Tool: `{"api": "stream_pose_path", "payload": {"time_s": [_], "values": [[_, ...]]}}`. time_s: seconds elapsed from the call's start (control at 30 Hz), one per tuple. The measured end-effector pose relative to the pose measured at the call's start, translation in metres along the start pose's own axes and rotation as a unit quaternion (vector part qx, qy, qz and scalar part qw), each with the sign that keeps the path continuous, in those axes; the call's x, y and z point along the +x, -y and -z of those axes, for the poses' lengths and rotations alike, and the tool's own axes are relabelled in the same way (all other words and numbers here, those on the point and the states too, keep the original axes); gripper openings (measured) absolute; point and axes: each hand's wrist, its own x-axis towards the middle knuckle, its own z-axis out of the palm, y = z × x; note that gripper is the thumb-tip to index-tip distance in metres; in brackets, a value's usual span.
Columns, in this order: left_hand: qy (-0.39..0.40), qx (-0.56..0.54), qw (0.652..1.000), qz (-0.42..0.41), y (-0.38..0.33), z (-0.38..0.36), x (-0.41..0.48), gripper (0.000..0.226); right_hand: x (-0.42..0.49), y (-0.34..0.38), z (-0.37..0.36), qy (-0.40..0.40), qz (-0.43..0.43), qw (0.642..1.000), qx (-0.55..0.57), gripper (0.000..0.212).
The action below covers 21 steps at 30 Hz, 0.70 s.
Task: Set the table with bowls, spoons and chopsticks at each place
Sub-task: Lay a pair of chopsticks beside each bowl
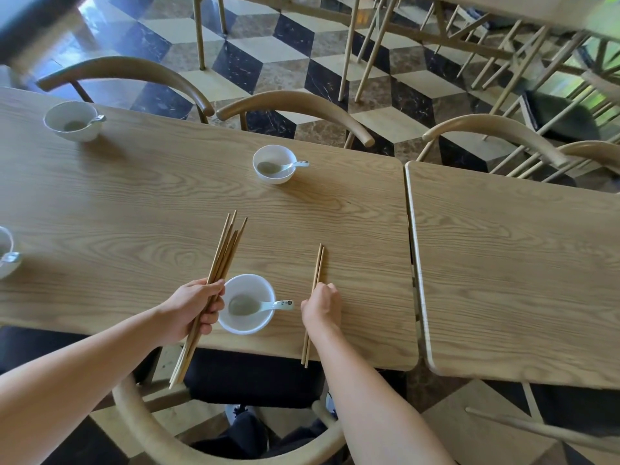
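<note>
Chopsticks as a pair of chopsticks [318, 266] lie just right of the near bowl [235, 325], tips pointing away from the person and butt ends reaching slightly past the near edge of the table [134, 196]. The right hand [321, 305] sits on top of their middle with fingers curled down around them, pinching the pair. The left hand [194, 308] grips a bundle of chopsticks [226, 250] in a closed fist just left of the same bowl; the bundle slants up over the wood, and its lower ends hang well beyond the table edge above the near chair [151, 427]. A spoon [268, 305] rests in the near bowl, its handle over the right rim and close to the right hand. Across the table, near the far edge, a far bowl [273, 177] holds a second spoon [288, 166]. A left bowl [72, 134] stands by the far left edge, and an edge bowl [5, 266] is cut off by the picture's left border. A broad stretch of wood lies between the near and far bowls. To the right of the pair the wood runs to a rounded corner, where a narrow gap parts this table from a second table [520, 263]
</note>
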Motion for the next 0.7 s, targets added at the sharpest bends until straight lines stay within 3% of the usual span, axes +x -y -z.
{"api": "stream_pose_path", "payload": {"time_s": [0.2,0.37,0.6,0.7], "values": [[-0.003,-0.008,1.000,0.004,0.004,0.003,0.001,0.025,-0.004,0.003,-0.005,-0.010,-0.047,0.996,0.070,0.013],[-0.004,-0.013,1.000,0.008,0.005,0.003,0.003,0.024,-0.005,0.006,-0.008,-0.041,-0.150,0.948,0.279,0.015],[-0.002,-0.010,1.000,0.015,0.009,0.000,0.001,0.024,-0.010,0.007,-0.003,-0.031,-0.136,0.947,0.290,0.018],[-0.002,-0.010,1.000,0.016,0.009,0.000,0.001,0.024,-0.008,0.004,-0.003,-0.024,-0.110,0.965,0.239,0.023]]}}
